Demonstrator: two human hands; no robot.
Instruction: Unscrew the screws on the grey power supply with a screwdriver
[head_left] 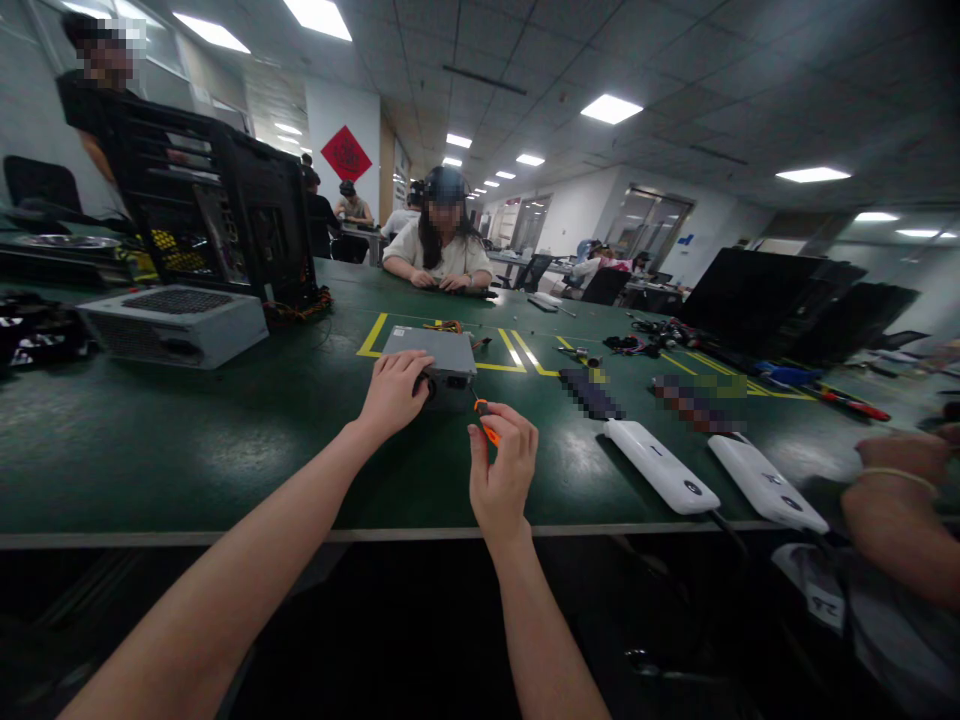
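Note:
A grey metal computer power supply [439,348] lies on the green table in front of me, a power socket showing on its near face. My left hand [395,393] rests on its left side, fingers bent over the top and near edge, gripping it. Between the thumb and fingers of my right hand [506,462] is a screwdriver [487,422] with an orange and black handle. Its thin shaft points up at the near right corner of the power supply; whether the tip touches a screw is too small to tell. Coloured cables [448,327] lie behind the unit.
An open black computer case [274,220] and another power supply [176,325] stand on the left. Two white power banks [664,465] lie at the right, near a co-worker's arm [900,510]. Another person sits across the table. Monitors [765,300] stand at the far right.

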